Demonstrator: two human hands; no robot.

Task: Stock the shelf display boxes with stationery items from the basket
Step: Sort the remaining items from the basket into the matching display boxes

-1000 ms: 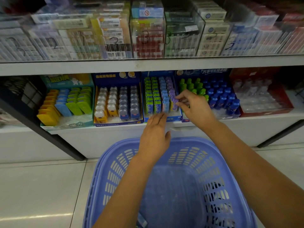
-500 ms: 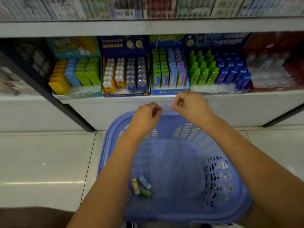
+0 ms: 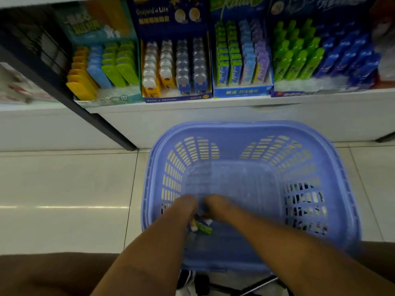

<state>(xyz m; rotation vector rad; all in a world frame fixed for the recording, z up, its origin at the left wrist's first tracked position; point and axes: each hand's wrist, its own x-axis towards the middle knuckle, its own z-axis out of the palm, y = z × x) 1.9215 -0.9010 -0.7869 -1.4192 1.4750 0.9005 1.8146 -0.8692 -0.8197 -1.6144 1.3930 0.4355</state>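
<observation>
A blue-violet plastic basket [image 3: 245, 127] stands on the floor below the shelf. Both my arms reach down into its near left corner. My left hand [image 3: 184, 208] and my right hand [image 3: 216, 207] are close together over a few small stationery items [image 3: 202, 227], green, white and purple. The hands are blurred and the fingers point down out of sight, so no grip shows. On the shelf stands the blue display box [image 3: 242, 92] of green, blue and purple items, between a navy box [image 3: 177, 98] and a box of green and blue bottles [image 3: 320, 58].
A teal box [image 3: 102, 98] of yellow, blue and green items sits at the shelf's left. A dark diagonal post [image 3: 70, 92] runs down to the pale tiled floor [image 3: 64, 189]. My knee [image 3: 42, 274] fills the lower left.
Both hands have dropped from the shelf front down into the basket's near left corner, onto the small items. The view has tilted downward and closer.
</observation>
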